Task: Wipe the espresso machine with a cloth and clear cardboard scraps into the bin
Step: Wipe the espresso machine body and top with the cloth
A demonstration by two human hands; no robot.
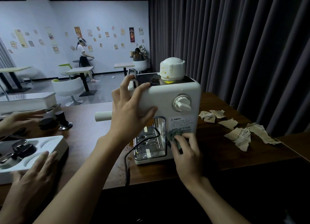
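The left hand [132, 106] is gripping the top edge of the espresso machine [169, 96]. At its 5 o'clock, the right hand [186, 150] is pressing a grey-green cloth [174, 135] against the lower side panel. Torn cardboard scraps [238, 135] are lying on the table [216, 151] at the machine's 3 o'clock.

Our espresso machine [167, 96] is smooth white plastic with a soft sheen, and we've got shiny metal on the drip tray [149, 148] in its base. Our cloth [176, 136] looks like nubby grey-green fabric, while the cardboard scraps [238, 137] are matt tan paper with rough, torn corrugated edges. We see a dark wood table [218, 150], faintly glossy, and a matt fabric curtain [234, 47].
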